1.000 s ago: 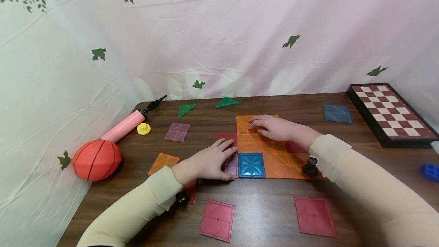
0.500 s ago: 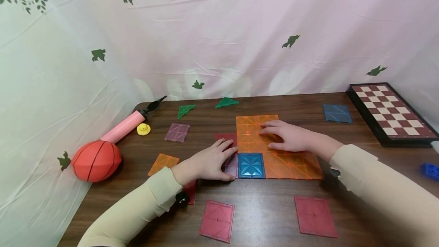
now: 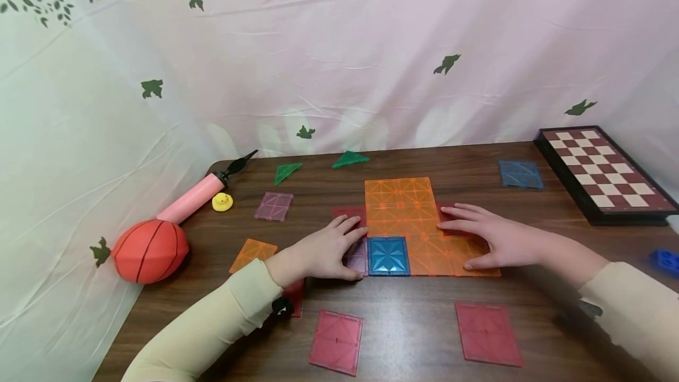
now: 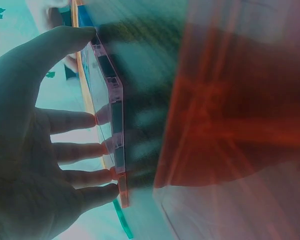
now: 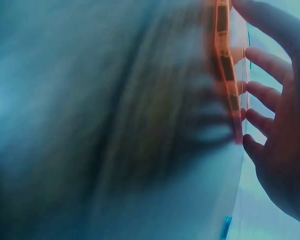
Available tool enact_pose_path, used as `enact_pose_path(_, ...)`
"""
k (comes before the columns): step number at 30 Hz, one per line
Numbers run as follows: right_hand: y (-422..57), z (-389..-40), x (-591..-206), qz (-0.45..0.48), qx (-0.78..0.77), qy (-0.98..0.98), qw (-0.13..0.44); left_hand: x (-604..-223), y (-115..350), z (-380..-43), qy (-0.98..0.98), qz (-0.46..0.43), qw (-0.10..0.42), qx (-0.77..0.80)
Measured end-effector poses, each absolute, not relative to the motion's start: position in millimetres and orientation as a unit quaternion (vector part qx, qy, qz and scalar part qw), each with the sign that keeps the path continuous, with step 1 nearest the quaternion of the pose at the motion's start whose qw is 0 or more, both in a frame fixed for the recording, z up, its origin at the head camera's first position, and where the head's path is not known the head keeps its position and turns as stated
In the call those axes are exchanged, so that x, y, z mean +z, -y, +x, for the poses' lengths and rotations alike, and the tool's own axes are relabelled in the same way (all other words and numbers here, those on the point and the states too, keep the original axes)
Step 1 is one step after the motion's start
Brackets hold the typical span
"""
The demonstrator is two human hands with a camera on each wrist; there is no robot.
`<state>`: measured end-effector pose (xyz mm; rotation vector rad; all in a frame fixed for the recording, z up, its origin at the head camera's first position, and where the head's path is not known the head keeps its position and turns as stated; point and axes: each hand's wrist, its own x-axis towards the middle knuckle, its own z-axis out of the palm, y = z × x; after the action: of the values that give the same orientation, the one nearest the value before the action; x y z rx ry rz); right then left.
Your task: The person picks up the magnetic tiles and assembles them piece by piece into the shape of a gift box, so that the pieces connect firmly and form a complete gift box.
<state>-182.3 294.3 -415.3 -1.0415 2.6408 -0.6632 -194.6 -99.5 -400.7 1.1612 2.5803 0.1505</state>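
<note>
Fingers (image 3: 356, 233) of left hand (image 3: 325, 249) spread, nearly straight, gripping nothing; fingertips against purple tile (image 3: 361, 259) and red tile (image 3: 350, 212). Right hand (image 3: 498, 236) likewise spread wide, gripping nothing; thumb at lower right of orange tiles (image 3: 400, 205), other fingertips at edge of orange and over second red tile (image 3: 447, 217). Blue tile (image 3: 389, 256), starburst relief on face, set in lower-left notch of orange, flush beside purple. All flat on wood-grain tabletop (image 3: 408, 323). Markings: dark-and-light squares on checkered board (image 3: 610, 173), far right; black seam lines on red ball (image 3: 150, 250), left, by pink pump (image 3: 191, 195). Yellow duck (image 3: 222, 200) near pump.
</note>
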Motion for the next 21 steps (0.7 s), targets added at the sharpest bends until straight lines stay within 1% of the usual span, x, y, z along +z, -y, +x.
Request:
enact_pose_path(8, -303.0, -173.6, -417.4, -0.341, -0.242, -0.9, 0.123, -399.4, 99.6, -196.0, -0.898, 0.409, 0.152, 0.047)
enact_pose_path(13, -301.6, -171.6, -417.8, -0.341, -0.251, -0.897, 0.126, -392.8, 91.0, -184.3, -0.896, 0.419, 0.149, 0.013)
enact_pose_path(16, -301.1, -170.1, -418.2, -0.34, -0.253, -0.897, 0.126, -386.6, 76.6, -168.5, -0.88, 0.458, 0.129, -0.014)
enact_pose_path(21, -302.5, -168.5, -418.5, -0.346, -0.25, -0.897, 0.113, -374.8, 42.4, -137.4, -0.822, 0.558, 0.103, -0.048)
